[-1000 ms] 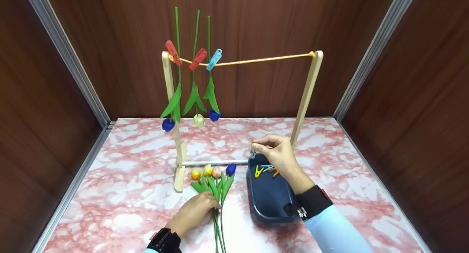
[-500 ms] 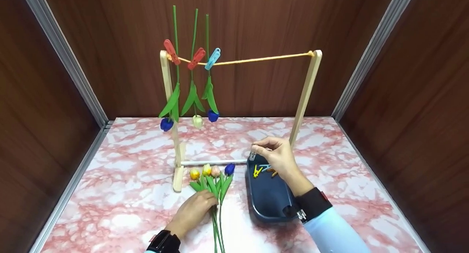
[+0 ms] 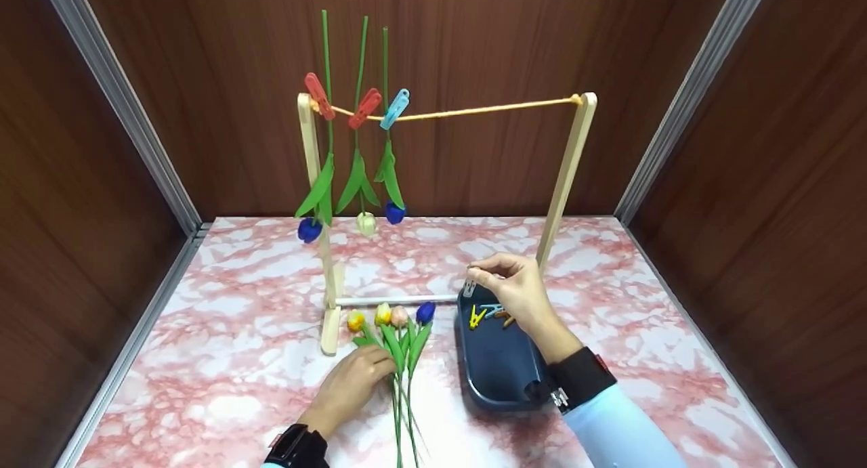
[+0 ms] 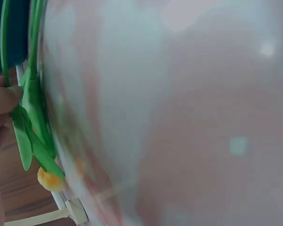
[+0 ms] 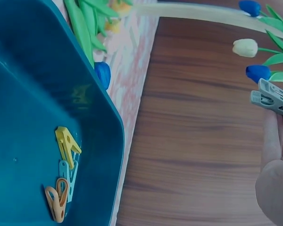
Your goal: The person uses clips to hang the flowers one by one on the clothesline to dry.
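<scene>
My left hand [image 3: 353, 385] pinches the stem of a yellow-orange tulip [image 3: 356, 320], whose flower also shows at the lower left of the left wrist view. Beside it lie a yellow tulip [image 3: 383, 313], a pink tulip [image 3: 399, 317] and a blue tulip [image 3: 425, 312], stems toward me. Above the far end of the dark blue bin [image 3: 498, 376], my right hand [image 3: 520, 299] holds a grey clothespin [image 5: 272, 98] between thumb and fingers. A yellow clothespin [image 5: 66, 146], a light blue clothespin [image 5: 70, 181] and an orange clothespin [image 5: 57, 200] lie inside the bin.
A wooden frame [image 3: 567, 177] carries an orange cord [image 3: 474, 110]. Two red clothespins [image 3: 366, 109] and a light blue clothespin [image 3: 395, 109] hold three tulips upside down at the cord's left part. Brown panels [image 3: 433, 41] enclose the marbled table [image 3: 223, 380].
My left hand has shifted slightly left with the yellow-orange tulip, parting it from the other tulips. The right hand stays nearly still, with the grey clothespin turned a little.
</scene>
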Available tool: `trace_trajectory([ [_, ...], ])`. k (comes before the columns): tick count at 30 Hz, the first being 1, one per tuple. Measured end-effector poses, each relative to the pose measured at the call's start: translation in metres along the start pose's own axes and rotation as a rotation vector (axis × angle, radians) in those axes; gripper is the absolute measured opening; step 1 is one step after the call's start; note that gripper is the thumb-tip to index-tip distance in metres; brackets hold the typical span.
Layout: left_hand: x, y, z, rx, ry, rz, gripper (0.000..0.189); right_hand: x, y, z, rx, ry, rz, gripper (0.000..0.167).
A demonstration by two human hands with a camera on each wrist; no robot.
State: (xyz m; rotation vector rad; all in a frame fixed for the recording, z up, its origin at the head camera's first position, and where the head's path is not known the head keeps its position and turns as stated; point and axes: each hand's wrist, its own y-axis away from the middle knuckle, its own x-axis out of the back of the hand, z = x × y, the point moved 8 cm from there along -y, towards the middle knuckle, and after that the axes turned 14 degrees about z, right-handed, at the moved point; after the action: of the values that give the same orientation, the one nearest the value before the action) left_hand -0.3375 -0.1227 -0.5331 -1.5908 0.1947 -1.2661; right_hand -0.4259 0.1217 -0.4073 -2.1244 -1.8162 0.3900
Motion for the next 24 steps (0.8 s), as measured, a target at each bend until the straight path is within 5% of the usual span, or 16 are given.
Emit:
trace_trajectory([
  [10,0.029,-0.019,-0.014,0.172,0.099,0.295,0.035,0.000,0.000,-0.002,0.016,-0.003,0.003,0.009],
  [17,0.040,-0.025,-0.019,0.181,0.107,0.401,0.030,-0.001,0.001,-0.003,0.023,0.005,-0.003,0.009],
  [24,0.058,-0.039,-0.026,0.262,0.181,0.543,0.029,0.001,0.000,-0.005,0.021,0.013,0.003,0.010],
])
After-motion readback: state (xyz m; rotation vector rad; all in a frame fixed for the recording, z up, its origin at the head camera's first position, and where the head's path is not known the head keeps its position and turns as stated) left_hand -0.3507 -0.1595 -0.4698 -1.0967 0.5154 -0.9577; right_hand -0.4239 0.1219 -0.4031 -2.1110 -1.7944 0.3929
